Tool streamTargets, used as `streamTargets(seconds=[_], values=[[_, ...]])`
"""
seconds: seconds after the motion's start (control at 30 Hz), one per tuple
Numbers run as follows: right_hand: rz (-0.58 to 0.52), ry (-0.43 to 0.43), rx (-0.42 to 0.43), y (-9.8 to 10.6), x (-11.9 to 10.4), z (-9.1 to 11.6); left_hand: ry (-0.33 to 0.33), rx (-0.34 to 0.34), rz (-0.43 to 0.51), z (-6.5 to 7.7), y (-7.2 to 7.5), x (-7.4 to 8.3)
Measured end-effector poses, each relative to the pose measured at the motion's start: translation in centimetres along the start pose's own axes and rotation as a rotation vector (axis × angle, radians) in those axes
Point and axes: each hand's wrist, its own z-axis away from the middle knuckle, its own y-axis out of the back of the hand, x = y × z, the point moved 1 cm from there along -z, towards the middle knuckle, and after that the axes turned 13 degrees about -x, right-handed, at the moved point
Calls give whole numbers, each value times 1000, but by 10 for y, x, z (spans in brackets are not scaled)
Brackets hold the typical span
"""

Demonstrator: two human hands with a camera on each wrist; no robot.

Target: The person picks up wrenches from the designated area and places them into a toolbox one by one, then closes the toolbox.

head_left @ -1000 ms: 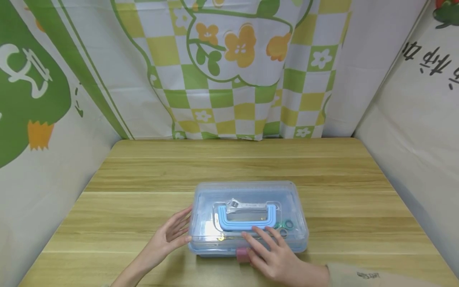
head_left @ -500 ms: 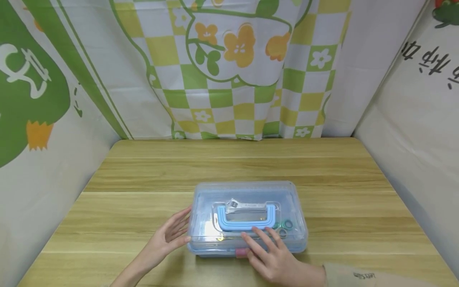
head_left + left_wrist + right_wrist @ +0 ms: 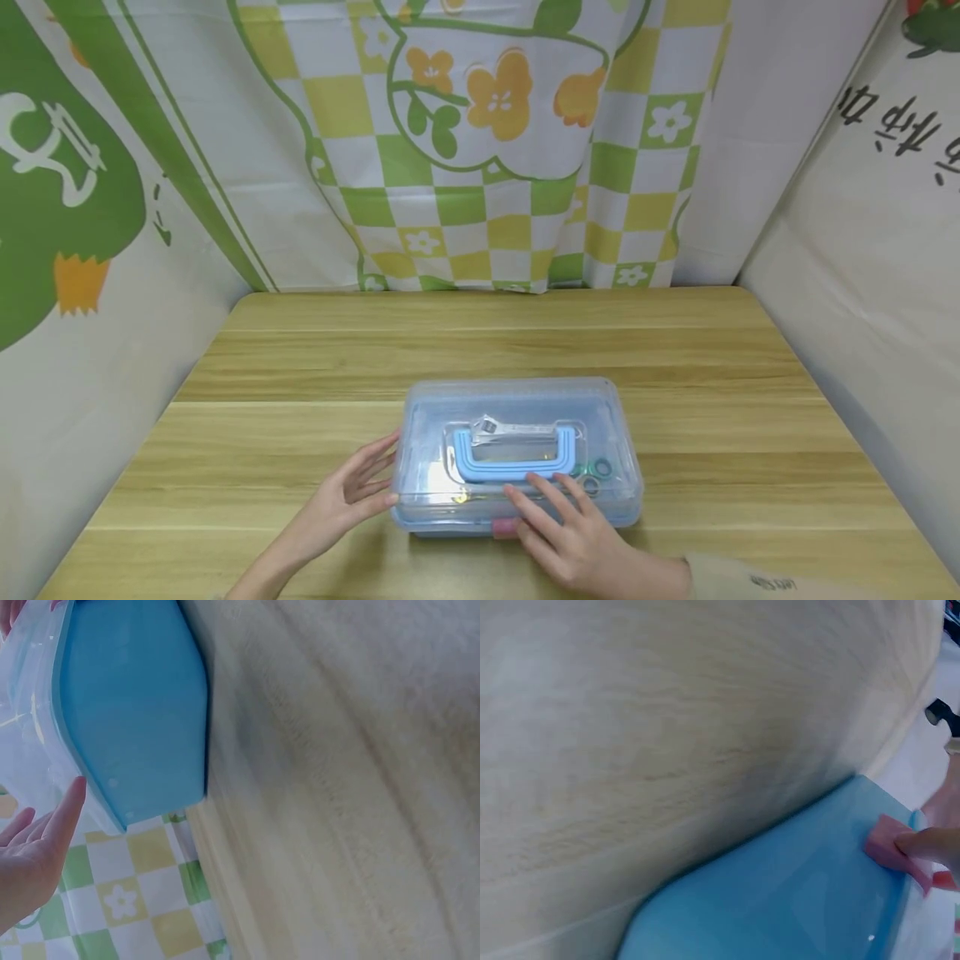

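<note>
A plastic toolbox (image 3: pixel 517 400) with a clear lid and blue base sits lid-down on the table, its blue handle (image 3: pixel 517 471) folded flat. Through the lid show an adjustable wrench (image 3: pixel 517 429) and green-ringed scissors (image 3: pixel 602 468). My left hand (image 3: pixel 348 496) stands at the box's left side, fingers extended and fingertips at the lid edge; the left wrist view shows one fingertip against the rim. My right hand (image 3: pixel 570 542) rests spread fingers on the lid's front. In the right wrist view its thumb (image 3: pixel 930 845) presses the pink latch (image 3: pixel 885 844) on the blue front wall.
The wooden table (image 3: pixel 300 358) extends around the box on all sides. Behind it hangs a checked green and yellow curtain (image 3: pixel 465 208). White printed cloth walls (image 3: pixel 862 292) stand at the left and right.
The pink latch looks slightly flatter against the box front than a second ago. Both hands keep nearly the same places, and the box has barely shifted.
</note>
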Motion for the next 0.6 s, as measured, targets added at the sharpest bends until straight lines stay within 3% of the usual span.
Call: streamTargets(seconds=[0.2,0.33,0.47,0.6], values=[[-174,-48,-87,11,5,0,72,-31,-42,0,6,7],[-334,-55,-111,21,15,-1,102,-48,-129,0,11,12],[-475,-108,-89,27,28,6,138,-25,-235,2,17,15],[-509,-218,-54,33,45,20,119,41,-365,3,21,19]])
